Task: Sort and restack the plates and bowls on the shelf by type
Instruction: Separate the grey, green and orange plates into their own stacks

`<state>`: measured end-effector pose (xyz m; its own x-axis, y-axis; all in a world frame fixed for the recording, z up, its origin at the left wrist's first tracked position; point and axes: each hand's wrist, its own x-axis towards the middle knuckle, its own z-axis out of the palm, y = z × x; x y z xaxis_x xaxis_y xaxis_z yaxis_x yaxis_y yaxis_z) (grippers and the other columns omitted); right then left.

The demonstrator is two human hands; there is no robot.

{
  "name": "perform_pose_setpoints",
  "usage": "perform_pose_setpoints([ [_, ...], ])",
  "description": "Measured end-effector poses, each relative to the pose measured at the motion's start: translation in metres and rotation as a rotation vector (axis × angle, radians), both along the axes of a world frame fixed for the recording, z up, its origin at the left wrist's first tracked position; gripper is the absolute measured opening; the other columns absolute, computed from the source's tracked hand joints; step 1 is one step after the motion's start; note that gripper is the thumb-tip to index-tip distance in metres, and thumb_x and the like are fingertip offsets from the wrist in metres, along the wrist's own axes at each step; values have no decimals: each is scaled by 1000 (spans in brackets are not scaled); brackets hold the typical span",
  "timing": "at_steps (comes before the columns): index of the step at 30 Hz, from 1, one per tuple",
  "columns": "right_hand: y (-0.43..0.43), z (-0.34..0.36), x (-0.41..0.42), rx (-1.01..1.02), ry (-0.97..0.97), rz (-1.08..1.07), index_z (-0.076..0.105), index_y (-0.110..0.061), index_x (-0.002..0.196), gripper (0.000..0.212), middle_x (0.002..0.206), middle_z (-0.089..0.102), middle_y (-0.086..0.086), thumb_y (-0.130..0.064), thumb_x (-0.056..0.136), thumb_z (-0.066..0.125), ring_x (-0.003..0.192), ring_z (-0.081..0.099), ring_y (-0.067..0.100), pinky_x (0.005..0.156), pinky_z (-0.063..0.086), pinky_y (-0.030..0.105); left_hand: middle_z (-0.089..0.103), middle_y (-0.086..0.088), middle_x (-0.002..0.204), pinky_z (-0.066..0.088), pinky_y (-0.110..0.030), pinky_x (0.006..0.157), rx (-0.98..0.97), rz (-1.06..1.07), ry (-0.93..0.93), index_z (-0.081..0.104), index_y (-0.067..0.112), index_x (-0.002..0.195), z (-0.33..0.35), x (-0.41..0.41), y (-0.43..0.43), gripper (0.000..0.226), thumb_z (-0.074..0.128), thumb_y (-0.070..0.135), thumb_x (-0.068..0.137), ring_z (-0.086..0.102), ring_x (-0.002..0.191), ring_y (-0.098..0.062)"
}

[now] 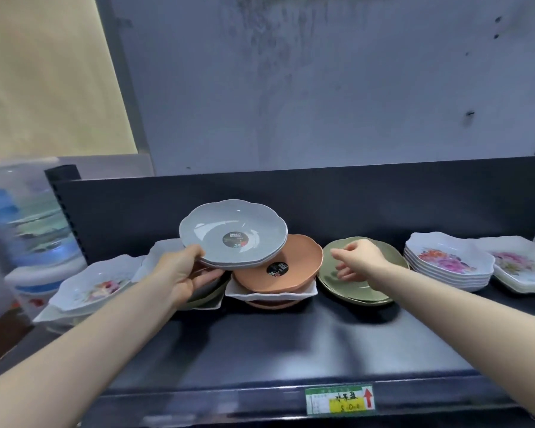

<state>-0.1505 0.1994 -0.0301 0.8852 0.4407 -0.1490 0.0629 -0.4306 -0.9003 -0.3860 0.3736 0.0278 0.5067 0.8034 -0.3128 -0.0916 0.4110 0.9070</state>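
Around our hands we see a crowded row of dishes. In the middle of the frame an orange bowl [275, 267] with a black round sticker sits in a white square dish [269, 293], with another orange rim showing beneath. Just left of it, partly hidden by our left hand [183, 273], lies a green bowl [204, 296], and behind the wrist a white dish [164, 251]. At lower left a floral plate [93, 285] tops a loose pile. At the right stand a neat stack of floral plates [448, 261] and, beside it, a second floral stack [519, 264].

Our left hand grips two nested grey bowls [232, 233], thumb on the near rim and fingers underneath, lifted and tilted above the orange bowl. Our right hand [359, 257] hangs over the green plates [362, 273] right of centre, its fingers loosely curled and holding nothing. We cannot tell whether it touches them.

The grey, orange and green pieces are matte with wavy, petal-like rims; the floral ones are glossy white with scalloped edges.

The shelf [260, 344] is dark, smooth metal with a dark back panel [291, 199] and a green and yellow price label [340, 400] on its front edge. Behind it rises a stained grey wall [322, 88]; a water bottle [28, 227] stands at the left.
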Motion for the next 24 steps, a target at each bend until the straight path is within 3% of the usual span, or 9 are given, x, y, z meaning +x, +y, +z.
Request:
perform_pose_setpoints([
  [2,16,0,-7,16,117,52,56,-4,86,14,75,56,14,-12,83,67,48,54,22,43,50,24,53,-16,83,58,-45,65,12,8,3,48,1,80,-1,-5,-1,15,41,-6,90,56,73,-26],
  [4,29,-5,-11,36,150,41,49,-8,83,18,71,44,11,4,78,61,42,41,17,37,36,20,53,-14,82,55,-37,45,16,20,18,48,2,80,-2,-9,-1,15,42,-5,91,56,71,-24],
  [6,38,-10,-11,88,189,0,41,-12,78,28,69,36,7,14,75,52,41,32,12,35,24,17,54,-14,81,54,-33,37,12,32,17,50,3,81,-3,-13,0,15,43,-4,91,56,71,-23],
  [9,38,-8,-11,162,229,-63,38,-8,67,28,66,38,7,16,77,46,28,33,11,30,22,11,53,-13,80,57,-33,42,2,58,-4,52,3,84,-6,-19,2,13,43,-3,91,54,70,-21],
  [11,29,0,-9,186,211,-78,43,-2,63,24,59,41,8,15,80,45,19,35,12,26,24,10,52,-12,81,56,-38,51,-6,83,-6,53,0,98,-8,-23,6,10,45,-1,92,52,71,-21],
  [14,13,14,0,195,127,-109,61,6,79,15,60,53,14,12,78,47,31,46,18,28,34,15,51,-12,82,56,-33,40,8,124,4,50,2,107,-10,-26,13,15,48,2,92,51,70,-21],
  [18,-3,35,12,263,-11,-145,67,-6,82,23,65,61,15,9,78,50,48,54,22,42,53,23,51,-11,80,53,-30,34,23,149,15,50,2,105,-11,-21,11,13,47,3,93,51,68,-22],
  [21,-9,50,9,322,-93,-130,69,-11,85,27,66,63,12,8,77,51,51,58,23,46,55,23,51,-11,77,52,-30,35,13,131,10,52,3,95,-12,-12,0,6,46,3,93,50,65,-21],
  [24,-13,62,5,372,-166,-121,68,-14,90,27,72,66,12,6,78,55,55,63,25,45,56,22,52,-11,75,53,-31,37,19,128,10,52,4,101,-13,-3,-10,10,45,4,93,51,64,-21],
])
